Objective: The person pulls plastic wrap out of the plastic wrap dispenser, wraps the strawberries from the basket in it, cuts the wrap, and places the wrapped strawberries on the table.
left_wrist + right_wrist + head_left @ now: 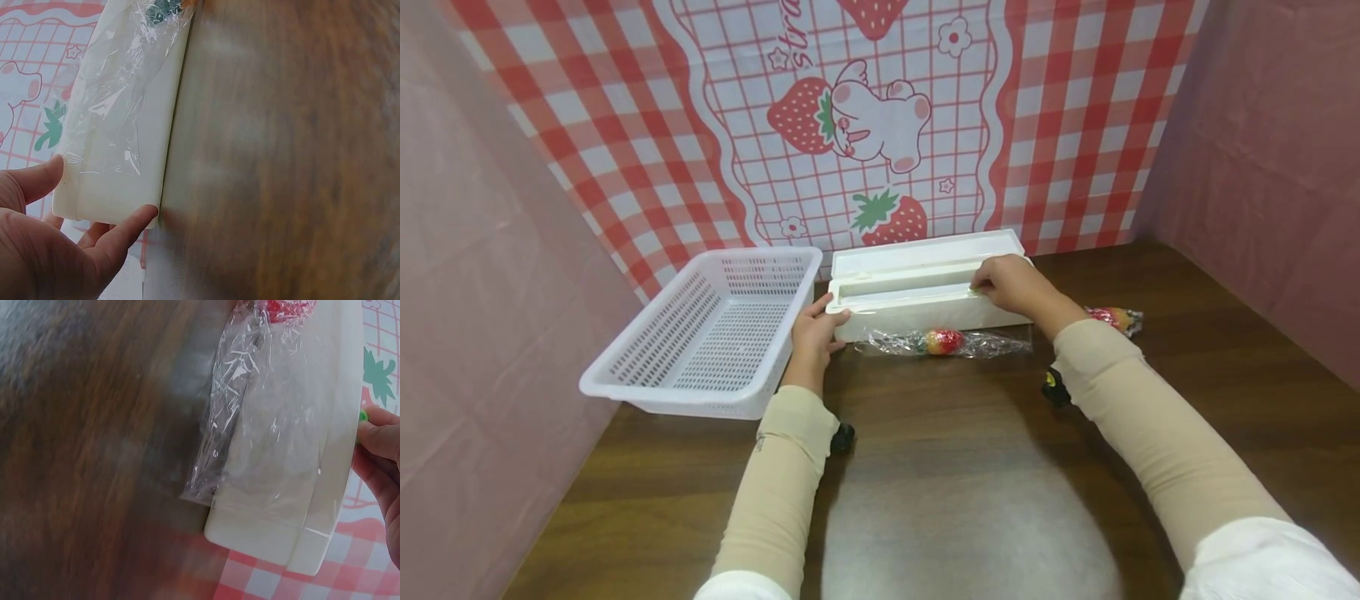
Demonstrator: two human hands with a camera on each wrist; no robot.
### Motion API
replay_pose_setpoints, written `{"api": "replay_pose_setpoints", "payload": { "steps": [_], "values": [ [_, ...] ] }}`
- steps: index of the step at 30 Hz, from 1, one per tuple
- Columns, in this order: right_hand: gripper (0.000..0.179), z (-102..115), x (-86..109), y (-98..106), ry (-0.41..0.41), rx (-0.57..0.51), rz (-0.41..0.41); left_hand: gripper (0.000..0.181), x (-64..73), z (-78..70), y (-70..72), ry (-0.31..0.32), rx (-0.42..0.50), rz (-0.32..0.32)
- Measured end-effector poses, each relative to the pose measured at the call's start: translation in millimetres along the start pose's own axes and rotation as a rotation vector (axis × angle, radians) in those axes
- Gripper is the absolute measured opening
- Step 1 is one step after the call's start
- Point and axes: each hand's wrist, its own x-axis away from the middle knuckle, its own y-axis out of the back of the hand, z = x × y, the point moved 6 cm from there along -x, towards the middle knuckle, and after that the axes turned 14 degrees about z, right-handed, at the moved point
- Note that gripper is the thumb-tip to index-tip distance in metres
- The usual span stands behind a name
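A long white cling film dispenser stands on the table with its lid raised at the back. My left hand holds its left end, thumb at the upper edge and fingers spread along the end face, as the left wrist view shows. At the right part of the top, my right hand pinches a small green slider, mostly hidden by the fingertips. Clear film lies against the dispenser's front. In front sits a red, yellow and green piece in clear wrap, its exact kind unclear.
Left of the dispenser stands a white perforated plastic basket. A second red and yellow wrapped piece lies right, partly behind my right forearm. A red checked cloth hangs behind the wooden table.
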Motion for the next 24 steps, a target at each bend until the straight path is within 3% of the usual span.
{"api": "replay_pose_setpoints", "payload": {
  "steps": [13,24],
  "values": [
    [0.012,-9,3.9,2,-0.009,0.008,0.023,0.059,-1.4,0.0,0.5,0.006,0.002,-0.008],
    [0.011,-12,7.3,3,0.012,0.016,-0.004,0.058,-1.2,0.2,0.5,0.002,0.002,0.000]
  ]
}}
